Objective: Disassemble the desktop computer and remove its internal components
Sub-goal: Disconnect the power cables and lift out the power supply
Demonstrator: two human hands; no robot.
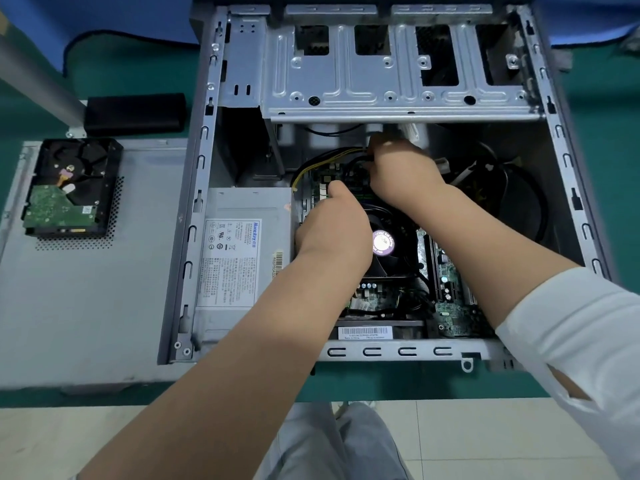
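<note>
Open computer case [204, 209] lies on the green surface [131, 74]; both hands are inside: right hand [398, 171] pinches black cables [349, 161] at the far end, left hand [332, 223] rests by the fan [391, 244], grip hidden

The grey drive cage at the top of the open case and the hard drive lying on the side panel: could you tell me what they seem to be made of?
The grey drive cage looks like stamped sheet steel, dull and unpainted: pressed ribs, punched holes and folded edges show. The hard drive lies circuit side up: a green printed circuit board on a black body, probably cast metal, though the matte finish leaves that open.
</note>
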